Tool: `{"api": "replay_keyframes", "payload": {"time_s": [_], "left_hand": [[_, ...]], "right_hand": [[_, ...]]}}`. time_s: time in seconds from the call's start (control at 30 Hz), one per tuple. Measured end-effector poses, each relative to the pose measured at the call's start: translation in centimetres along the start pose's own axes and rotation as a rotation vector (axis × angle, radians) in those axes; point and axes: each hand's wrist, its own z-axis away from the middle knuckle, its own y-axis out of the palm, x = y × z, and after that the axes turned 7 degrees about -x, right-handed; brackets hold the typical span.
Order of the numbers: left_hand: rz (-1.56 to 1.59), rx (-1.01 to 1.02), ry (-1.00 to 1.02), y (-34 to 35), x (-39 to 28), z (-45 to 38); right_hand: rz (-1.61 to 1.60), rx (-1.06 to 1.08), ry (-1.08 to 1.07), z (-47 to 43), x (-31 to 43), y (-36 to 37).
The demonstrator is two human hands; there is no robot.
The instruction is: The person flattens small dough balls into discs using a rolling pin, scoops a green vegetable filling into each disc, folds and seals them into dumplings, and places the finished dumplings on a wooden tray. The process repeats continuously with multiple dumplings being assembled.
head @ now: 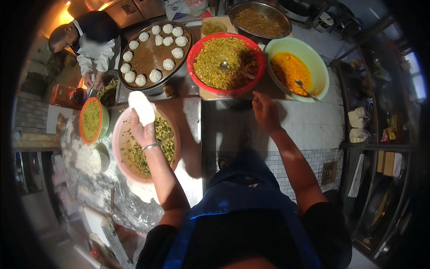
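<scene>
A flat white dough wrapper (141, 107) lies on the fingers of my left hand (143, 131), which wears a metal bangle and is above a pink basin (118, 148) of chopped green filling. My right hand (265, 112) hangs with bent fingers just below the rim of a red basin (192, 69); nothing shows in it. That basin holds yellowish chopped filling and a metal spoon (237, 69). Right of it, a pale green basin (320, 72) contains orange filling and another spoon (307, 90). Pleated white buns (155, 76) stand around a round tray (147, 57) at the upper left.
A co-worker (94, 43) bends over a container of filling at the upper left. An orange-rimmed bowl (91, 121) and a pale tub (100, 158) stand on the floured table (124, 205). A wide metal pan (261, 20) is behind the red basin. Shelving (376, 146) lines the right side.
</scene>
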Motion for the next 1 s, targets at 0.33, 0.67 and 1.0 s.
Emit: {"api": "replay_keyframes", "payload": {"time_s": [0.33, 0.67, 1.0], "left_hand": [[-0.004, -0.243, -0.135, 2.5, 10.1, -3.4], [0.211, -0.29, 0.131, -0.4, 5.5, -1.8], [0.429, -0.44, 0.696, -5.9, -7.6, 11.5]], "right_hand": [[0.705, 0.416, -0.304, -12.1, -8.5, 4.1], [0.186, 0.557, -0.492, -19.0, -0.6, 7.0], [-0.31, 1.088, -0.723, -7.0, 13.8, 20.0]]}}
